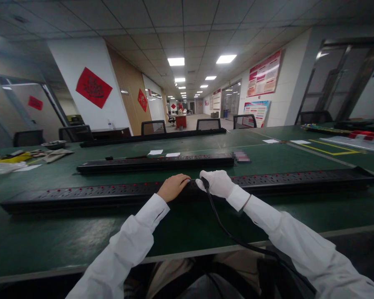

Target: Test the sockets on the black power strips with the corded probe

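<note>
A long black power strip with many sockets and small red parts along its top lies across the table before me. My left hand, bare, is on the middle of this strip, its fingers bent together over the top. My right hand, in a white glove, is closed around a black plug just above the strip. From the plug a black cable runs down over the table edge, under my right forearm. Whether the plug sits in a socket is hidden by the glove.
Behind lies a shorter black power strip, and farther back another long black bar. White paper slips lie between them. Yellow items and a bowl are at left. Red-and-white items stand at right. Chairs line the far side.
</note>
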`<state>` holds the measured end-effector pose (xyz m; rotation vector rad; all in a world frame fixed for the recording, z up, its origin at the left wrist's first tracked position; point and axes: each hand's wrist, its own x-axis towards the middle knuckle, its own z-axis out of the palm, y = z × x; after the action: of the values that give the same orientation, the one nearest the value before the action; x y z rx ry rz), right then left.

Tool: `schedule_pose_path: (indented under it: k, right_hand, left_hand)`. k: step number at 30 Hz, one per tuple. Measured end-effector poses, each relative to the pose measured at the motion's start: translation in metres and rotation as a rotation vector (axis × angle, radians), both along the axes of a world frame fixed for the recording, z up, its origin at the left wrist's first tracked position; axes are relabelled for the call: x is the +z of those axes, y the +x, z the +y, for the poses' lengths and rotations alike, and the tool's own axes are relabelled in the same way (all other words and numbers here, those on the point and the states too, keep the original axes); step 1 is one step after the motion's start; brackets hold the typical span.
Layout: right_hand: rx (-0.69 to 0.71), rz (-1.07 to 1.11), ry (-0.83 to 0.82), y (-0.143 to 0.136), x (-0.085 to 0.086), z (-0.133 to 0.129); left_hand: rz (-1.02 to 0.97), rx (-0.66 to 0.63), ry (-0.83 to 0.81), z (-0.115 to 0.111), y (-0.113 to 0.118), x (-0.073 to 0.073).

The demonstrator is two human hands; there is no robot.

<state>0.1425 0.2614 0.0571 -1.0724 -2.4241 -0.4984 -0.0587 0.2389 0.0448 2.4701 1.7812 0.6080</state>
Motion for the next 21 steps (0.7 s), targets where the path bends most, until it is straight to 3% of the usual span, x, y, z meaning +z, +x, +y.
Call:
schedule_pose_path:
  k: [21]
  right_hand:
    - [-0.008,-0.012,-0.012,0.0001,0.001,-0.0011]
  left_hand:
    - [-0.018,0.007,0.015,0.0031,-0.0011,-0.0031]
